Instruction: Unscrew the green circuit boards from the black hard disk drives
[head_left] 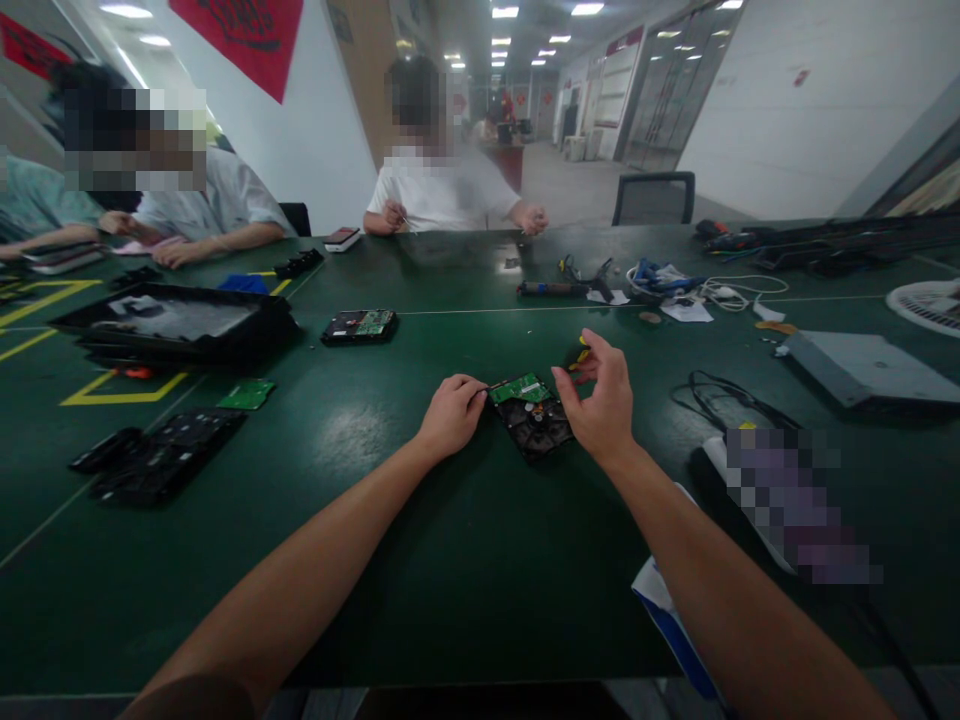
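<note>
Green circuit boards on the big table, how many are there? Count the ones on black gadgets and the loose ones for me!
On a black gadget: 2 (the near board, between the left hand and right hand; the far board)
Loose: 1 (the left board)
Total: 3 green boards

Office-like workshop: green worktable (pixel 465 560), hard drive (pixel 534 425), mesh chair (pixel 652 199)

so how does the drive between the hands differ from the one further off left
The near drive sits between the left hand and right hand; the far drive lies apart from both. The near drive lies skewed, corner foremost; the far drive lies with its long side foremost. Both show green and black.
</note>
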